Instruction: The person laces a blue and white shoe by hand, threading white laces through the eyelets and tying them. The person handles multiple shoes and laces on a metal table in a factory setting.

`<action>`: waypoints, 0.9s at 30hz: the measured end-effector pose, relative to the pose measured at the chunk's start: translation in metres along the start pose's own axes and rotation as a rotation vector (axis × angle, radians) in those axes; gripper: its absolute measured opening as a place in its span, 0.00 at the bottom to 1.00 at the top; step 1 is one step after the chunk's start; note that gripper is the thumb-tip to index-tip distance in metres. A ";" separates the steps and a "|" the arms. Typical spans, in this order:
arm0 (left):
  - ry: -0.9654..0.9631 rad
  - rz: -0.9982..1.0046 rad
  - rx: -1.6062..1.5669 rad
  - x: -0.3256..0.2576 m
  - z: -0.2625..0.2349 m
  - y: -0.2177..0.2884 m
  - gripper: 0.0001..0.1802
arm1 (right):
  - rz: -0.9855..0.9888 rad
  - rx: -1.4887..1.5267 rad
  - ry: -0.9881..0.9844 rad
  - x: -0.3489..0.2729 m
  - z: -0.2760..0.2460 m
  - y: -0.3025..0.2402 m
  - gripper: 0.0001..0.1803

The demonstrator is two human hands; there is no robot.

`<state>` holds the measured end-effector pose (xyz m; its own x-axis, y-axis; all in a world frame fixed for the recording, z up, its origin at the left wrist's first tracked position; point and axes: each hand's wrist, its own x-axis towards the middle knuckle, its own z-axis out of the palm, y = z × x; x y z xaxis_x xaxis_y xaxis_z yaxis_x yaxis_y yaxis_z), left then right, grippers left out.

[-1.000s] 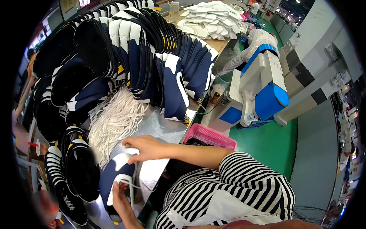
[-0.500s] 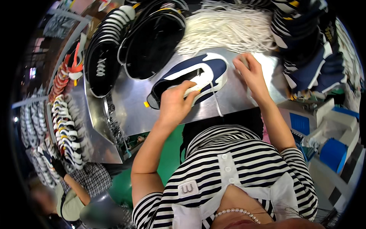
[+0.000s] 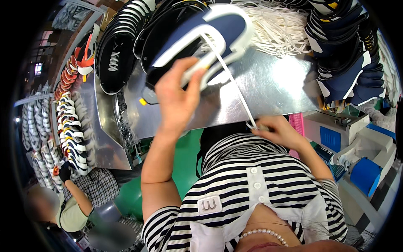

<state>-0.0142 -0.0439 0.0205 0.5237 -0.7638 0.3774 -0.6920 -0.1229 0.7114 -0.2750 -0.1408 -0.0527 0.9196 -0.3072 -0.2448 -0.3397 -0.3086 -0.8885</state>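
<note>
A navy and white shoe upper is tilted up above the metal table, with its toe pointing away to the right. My left hand pinches the white eyelet edge on its near side, thumb on one face and fingers on the other. From the eyelet strip near the toe, a white shoelace runs taut toward me. At the table's front edge, close to my striped shirt, my right hand is closed on the lace's lower end. Something small shows at those fingertips, too unclear to name.
Beyond the metal table's bare steel lies a heap of white laces. Stacked uppers stand at the right and left. A pink basket and a beige-blue machine sit at lower right; a co-worker is at lower left.
My left hand has lifted and tilted the shoe upper off the table. My right hand has come down from beside the toe to the front edge, and the formerly slack lace is now taut.
</note>
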 end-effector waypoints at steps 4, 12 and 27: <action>-0.028 -0.179 -0.215 0.000 -0.007 0.010 0.10 | 0.060 -0.192 0.048 -0.063 0.001 0.024 0.08; -0.562 -0.160 0.166 -0.040 0.025 -0.013 0.14 | -0.187 0.249 0.442 0.026 -0.025 -0.032 0.10; -0.572 -0.029 0.292 -0.008 0.030 0.019 0.12 | -0.143 0.872 0.249 0.074 -0.053 -0.041 0.05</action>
<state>-0.0460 -0.0590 0.0130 0.2522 -0.9649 -0.0731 -0.8303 -0.2546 0.4958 -0.2035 -0.1987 -0.0138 0.8377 -0.5351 -0.1092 0.1366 0.3989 -0.9068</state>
